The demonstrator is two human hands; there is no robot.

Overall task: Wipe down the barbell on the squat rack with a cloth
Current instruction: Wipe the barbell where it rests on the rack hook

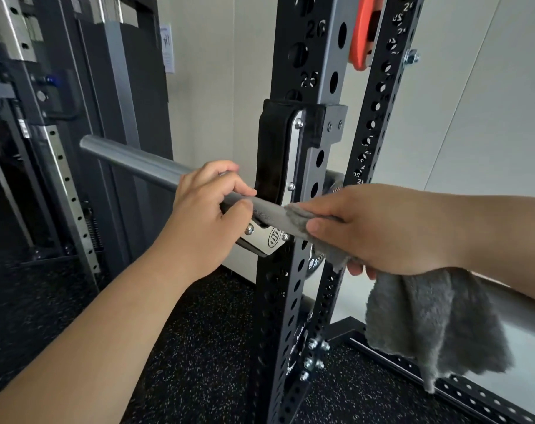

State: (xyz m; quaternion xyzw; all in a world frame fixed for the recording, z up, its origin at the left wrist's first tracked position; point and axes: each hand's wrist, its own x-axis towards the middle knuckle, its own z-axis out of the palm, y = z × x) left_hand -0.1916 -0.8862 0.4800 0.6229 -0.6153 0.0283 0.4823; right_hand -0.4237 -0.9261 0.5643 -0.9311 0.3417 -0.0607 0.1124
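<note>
A grey steel barbell (131, 157) lies across the J-hook (275, 166) of the black squat rack (303, 301), its sleeve end pointing left and away. My left hand (208, 206) grips the bar just left of the hook, fingers curled over it. My right hand (379, 228) wraps a grey fluffy cloth (428, 319) round the knurled shaft just right of the hook. Most of the cloth hangs loose below my right wrist. The shaft further right shows only behind the hanging cloth.
An orange plate (364, 32) hangs high on the rack, and a dark weight plate (318, 258) sits behind the upright. A cable machine (46, 148) stands at the left. Black speckled rubber floor (205, 347) lies below; the rack's base rail (462, 393) runs lower right.
</note>
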